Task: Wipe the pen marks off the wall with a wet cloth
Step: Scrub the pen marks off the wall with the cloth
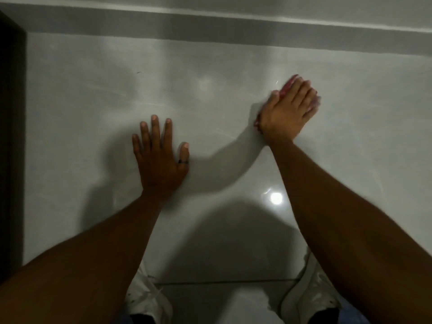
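- The right hand (pixel 288 111) lies flat against the pale glossy wall (pixel 210 94), toward the wall's right side, fingers straight and held close together, pointing up and slightly right.
- A red cloth (pixel 288 84) is pressed between that palm and the wall. Only slivers of it show: a strip past the index-finger side near the fingertips, and a small bit beside the heel of the hand at the wrist's left edge. The rest is hidden under the palm and fingers.
- The fingers do not curl around the cloth; they lie on top of it and pin it to the surface. The fingertips look blurred.
- The left hand (pixel 159 157) rests flat on the wall nearer the middle, well apart from the right hand, fingers spread moderately with the thumb angled out to the right. It holds nothing.
- A dark ring (pixel 183 161) sits on the left thumb.
- A short dark mark (pixel 138 72) shows on the wall above and left of the left hand; faint pale streaks cross the surface around it. Whether it is pen I cannot tell.
- A bright light reflection (pixel 275 198) sits on the wall beside the right forearm.
- A dark frame edge (pixel 11 136) bounds the wall at its left side.
- Two white shoes (pixel 311 298) stand below the wall's bottom edge.
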Motion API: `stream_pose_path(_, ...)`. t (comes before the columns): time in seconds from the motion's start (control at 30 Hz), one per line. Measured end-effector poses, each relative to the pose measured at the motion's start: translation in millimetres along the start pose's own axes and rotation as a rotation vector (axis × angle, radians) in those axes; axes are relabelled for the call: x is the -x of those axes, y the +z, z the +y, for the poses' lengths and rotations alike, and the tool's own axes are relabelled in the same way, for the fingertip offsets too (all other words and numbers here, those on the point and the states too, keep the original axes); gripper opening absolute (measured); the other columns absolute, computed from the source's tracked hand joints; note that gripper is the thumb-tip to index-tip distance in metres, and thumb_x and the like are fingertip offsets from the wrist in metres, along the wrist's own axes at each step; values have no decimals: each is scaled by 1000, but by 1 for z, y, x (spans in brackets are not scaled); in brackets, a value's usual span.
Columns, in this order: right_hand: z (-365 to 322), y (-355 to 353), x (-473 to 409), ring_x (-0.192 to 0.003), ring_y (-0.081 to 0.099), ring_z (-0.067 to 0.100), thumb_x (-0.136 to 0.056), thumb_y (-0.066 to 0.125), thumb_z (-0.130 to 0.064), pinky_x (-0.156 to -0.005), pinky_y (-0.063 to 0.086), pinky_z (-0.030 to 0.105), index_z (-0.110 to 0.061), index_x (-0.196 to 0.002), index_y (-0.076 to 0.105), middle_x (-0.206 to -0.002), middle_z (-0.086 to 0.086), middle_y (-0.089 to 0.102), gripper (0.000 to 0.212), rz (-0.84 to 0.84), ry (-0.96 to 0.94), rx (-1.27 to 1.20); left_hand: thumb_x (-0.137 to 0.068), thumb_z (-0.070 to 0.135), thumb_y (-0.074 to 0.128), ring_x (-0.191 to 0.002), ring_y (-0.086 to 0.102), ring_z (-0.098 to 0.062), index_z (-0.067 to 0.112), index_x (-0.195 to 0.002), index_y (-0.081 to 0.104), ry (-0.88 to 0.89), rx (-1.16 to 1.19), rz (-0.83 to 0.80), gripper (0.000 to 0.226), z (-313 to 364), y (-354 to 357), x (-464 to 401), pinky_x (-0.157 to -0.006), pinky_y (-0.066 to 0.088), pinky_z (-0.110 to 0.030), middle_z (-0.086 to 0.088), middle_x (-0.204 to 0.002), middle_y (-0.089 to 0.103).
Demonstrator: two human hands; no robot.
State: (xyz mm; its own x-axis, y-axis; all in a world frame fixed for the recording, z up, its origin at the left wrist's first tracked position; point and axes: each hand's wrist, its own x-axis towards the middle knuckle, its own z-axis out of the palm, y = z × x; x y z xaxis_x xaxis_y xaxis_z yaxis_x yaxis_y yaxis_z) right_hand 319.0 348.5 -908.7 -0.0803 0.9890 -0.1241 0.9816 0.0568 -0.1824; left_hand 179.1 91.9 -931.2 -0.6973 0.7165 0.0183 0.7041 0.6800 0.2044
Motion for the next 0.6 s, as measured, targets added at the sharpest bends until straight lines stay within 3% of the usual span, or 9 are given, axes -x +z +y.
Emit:
stream_pose_path(0.07, -30, 5, -1, -167, 6, 36, -109, 26, -44, -135, 2, 58, -11, -169, 12, -179, 15, 12, 70, -33, -80, 28, -108, 56, 40, -167, 17, -41, 21, -172, 29, 5, -5, -3, 74, 0, 1, 0, -135, 13, -62, -16, -180, 22)
stream_pose_path(0.33, -101, 17, 34, -167, 8, 33, -106, 27, -46, -136, -1, 56, -15, -169, 15, -178, 13, 15, 71, -155, -787, 102, -108, 54, 42, -166, 23, -41, 20, -170, 34, 10, -36, 38, 71, 1, 1, 1, -133, 18, -62, -16, -178, 27)
stream_pose_path(0.47, -55, 16, 70, -165, 15, 37, -101, 39, -41, -135, 3, 55, -14, -168, 22, -176, 15, 24, 74, -220, -1193, 111, -109, 55, 39, -166, 22, -41, 19, -171, 32, 15, -27, 17, 71, 0, 0, 2, -133, 17, -63, -16, -179, 26)
stream_pose_path(0.6, 21, 11, 81, -166, 13, 31, -103, 38, -42, -134, 14, 56, -19, -168, 22, -177, 9, 23, 71, -267, -1285, 126, -109, 53, 39, -166, 20, -42, 19, -171, 31, 13, -13, -12, 72, -2, -1, 1, -134, 16, -63, -17, -180, 24)
